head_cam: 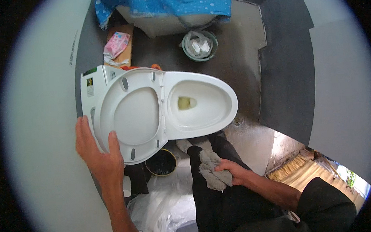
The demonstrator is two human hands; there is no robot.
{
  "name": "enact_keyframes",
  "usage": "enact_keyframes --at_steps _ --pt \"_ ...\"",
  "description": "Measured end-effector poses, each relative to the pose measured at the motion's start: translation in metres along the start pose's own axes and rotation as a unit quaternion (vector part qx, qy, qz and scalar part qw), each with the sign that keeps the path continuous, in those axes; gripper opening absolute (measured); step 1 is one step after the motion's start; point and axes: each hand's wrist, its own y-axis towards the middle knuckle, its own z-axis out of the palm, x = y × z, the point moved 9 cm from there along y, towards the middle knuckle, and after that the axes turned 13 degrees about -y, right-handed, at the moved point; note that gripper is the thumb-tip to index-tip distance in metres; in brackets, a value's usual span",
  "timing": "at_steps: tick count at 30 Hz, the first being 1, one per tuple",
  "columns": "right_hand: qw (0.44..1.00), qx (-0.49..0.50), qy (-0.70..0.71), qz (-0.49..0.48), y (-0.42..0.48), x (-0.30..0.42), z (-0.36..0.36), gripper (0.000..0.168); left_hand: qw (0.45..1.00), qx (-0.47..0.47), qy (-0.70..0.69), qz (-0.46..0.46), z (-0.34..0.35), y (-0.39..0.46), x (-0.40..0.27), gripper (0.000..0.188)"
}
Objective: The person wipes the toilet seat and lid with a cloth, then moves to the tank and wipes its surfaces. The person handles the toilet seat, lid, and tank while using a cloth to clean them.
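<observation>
A white toilet bowl [204,124] stands before me with its seat and lid [110,120] raised against the cistern [88,99]. Yellowish water lies at the bottom of the bowl. My left hand [100,148] is at the near edge of the raised lid, thumb apart from the fingers; whether it grips the lid I cannot tell. Over my legs, clear of the bowl, my right hand [234,171] is closed on a grey cloth [213,171], which hangs bunched and folded.
Beyond the toilet are a green waste bin [215,53] with a plastic liner, a pink packet [117,44] on cardboard, and a blue cover [167,3]. Nearer me sit a round dark container [161,163] and clear plastic sheeting [168,211]. A wall [47,123] rises at left.
</observation>
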Motion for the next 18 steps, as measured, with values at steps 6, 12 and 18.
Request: enact_keyframes --at_steps 6,12,18 --pt "0.997 -0.075 0.01 -0.024 -0.027 0.02 -0.05 0.071 0.988 -0.044 -0.117 -0.094 0.03 0.002 0.029 0.056" --pt "0.993 -0.078 0.086 -0.024 -0.061 0.044 -0.076 0.068 0.992 -0.082 -0.086 -0.05 0.035 0.005 0.022 0.05" --pt "0.993 -0.085 0.079 -0.022 -0.089 0.074 -0.072 0.071 0.993 -0.111 -0.035 0.012 0.028 -0.003 0.026 0.049"
